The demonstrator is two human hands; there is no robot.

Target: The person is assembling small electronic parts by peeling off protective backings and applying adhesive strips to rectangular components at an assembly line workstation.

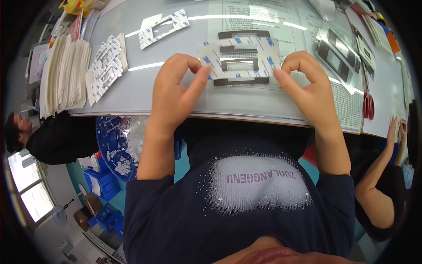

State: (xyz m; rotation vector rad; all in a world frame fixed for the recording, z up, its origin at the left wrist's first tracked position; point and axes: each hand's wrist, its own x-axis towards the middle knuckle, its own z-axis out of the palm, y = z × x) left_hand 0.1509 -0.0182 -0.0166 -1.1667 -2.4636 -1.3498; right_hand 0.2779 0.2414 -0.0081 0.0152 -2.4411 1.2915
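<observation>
Patterned sheet [267,53], one: white with blue marks, windowed, upper centre of the frame. Left hand [176,92]: thumb and forefinger pinched on the sheet's left edge. Right hand [311,88]: likewise pinched on its right edge. Dark piece [241,82], with openings: beneath the sheet, on the tabletop [140,97]; whether the two touch is unclear from overhead. Similar sheets [105,66]: overlapping pile, upper left. Risks, as judged: uneven pull by the hands could skew or crease the sheet; a slipping pinch could drop one edge, setting the windows out of line.
</observation>
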